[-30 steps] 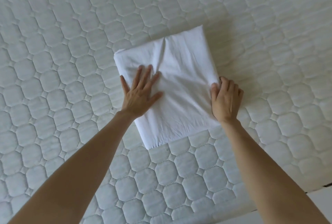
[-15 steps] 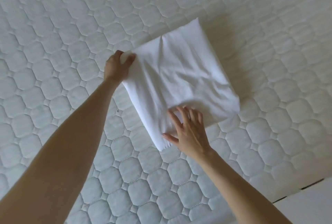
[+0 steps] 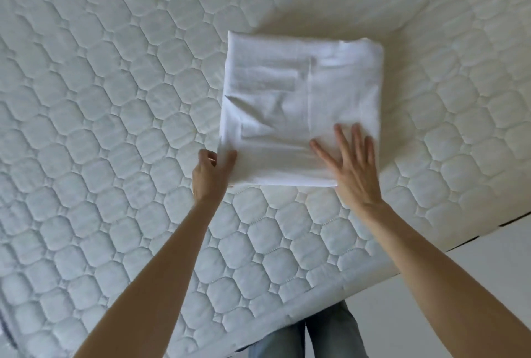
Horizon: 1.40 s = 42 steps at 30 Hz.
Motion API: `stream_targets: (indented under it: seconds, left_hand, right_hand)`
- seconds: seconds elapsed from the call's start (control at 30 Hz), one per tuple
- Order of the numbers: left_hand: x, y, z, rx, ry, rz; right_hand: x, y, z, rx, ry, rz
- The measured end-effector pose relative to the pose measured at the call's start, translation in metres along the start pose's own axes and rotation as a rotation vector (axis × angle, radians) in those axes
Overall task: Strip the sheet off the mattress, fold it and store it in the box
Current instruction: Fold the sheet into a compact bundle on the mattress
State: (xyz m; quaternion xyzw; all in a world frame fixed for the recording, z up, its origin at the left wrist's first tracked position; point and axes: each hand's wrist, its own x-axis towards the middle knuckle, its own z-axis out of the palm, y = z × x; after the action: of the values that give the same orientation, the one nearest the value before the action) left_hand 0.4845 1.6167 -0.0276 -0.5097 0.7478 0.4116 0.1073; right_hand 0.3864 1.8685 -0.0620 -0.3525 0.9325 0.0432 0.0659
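sheet [image 3: 301, 104]: folded, flat on our mattress [image 3: 115, 127] | left hand [image 3: 211, 175]: pinching its near left corner, thumb on top | right hand [image 3: 352, 168]: fingers spread, pressing its near right corner

Blue jeans [image 3: 330, 334] show above pale floor [image 3: 474, 285].

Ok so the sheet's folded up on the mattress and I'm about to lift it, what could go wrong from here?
Two risks. The left hand pinches only the near left corner of the folded sheet, while the right hand lies flat on top, so a lift from that corner could let the layers slide open. The tucked flaps on top look loose and may unfold on the way. No box is in view, so the carry may take some steps.
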Motion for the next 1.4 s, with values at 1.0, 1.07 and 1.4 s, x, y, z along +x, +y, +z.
stream_targets:
  seconds: [1.0,1.07,1.4]
  left_hand:
    - [0.119,0.029,-0.040,1.206,-0.334,1.463]
    - [0.119,0.027,-0.032,1.151,-0.202,1.458]
    - [0.134,0.007,-0.017,0.779,-0.165,1.272]
  right_hand:
    - [0.018,0.137,-0.017,-0.069,-0.163,-0.421]
    - [0.013,0.130,-0.007,-0.135,-0.076,-0.454]
    - [0.040,0.134,0.005,0.300,0.021,-0.414]
